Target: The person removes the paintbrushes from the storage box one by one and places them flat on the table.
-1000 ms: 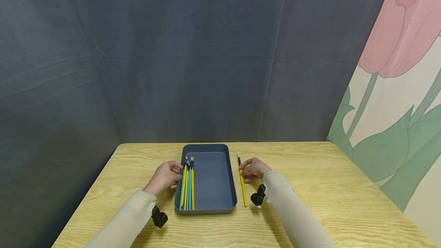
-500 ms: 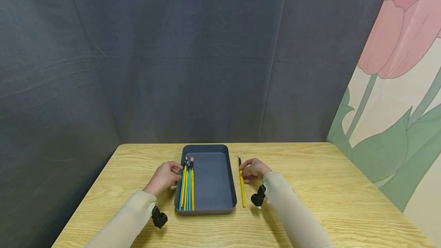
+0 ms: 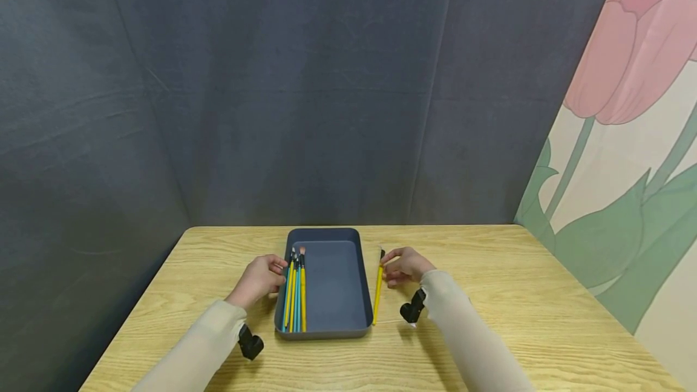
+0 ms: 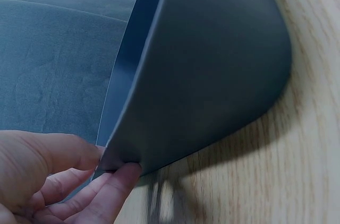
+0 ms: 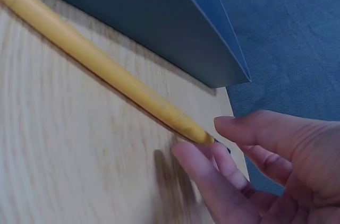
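A dark grey tray point(image 3: 339, 286) lies on the table, with several yellow and teal paintbrushes point(image 3: 294, 295) side by side along its left part. My left hand point(image 3: 263, 278) pinches the tray's left wall, thumb at the rim and fingers point(image 4: 125, 179) against the outside. To the right of the tray, my right hand point(image 3: 405, 266) holds a yellow paintbrush point(image 3: 378, 289) near its black ferrule, between thumb and fingers point(image 5: 194, 160). This brush slants low over the table, bristles away from me. Its handle end comes close to the tray's near right corner; whether they touch I cannot tell.
The wooden table point(image 3: 474, 313) extends on both sides of the tray. Behind it hangs a dark grey curtain point(image 3: 305, 89). At the right stands a wall with painted tulips point(image 3: 626, 65). A small black camera sits on each wrist.
The yellow brush in my right hand has turned: its handle end swung left toward the tray, its tip slightly right. My right hand shifted slightly right. The left hand stays on the tray.
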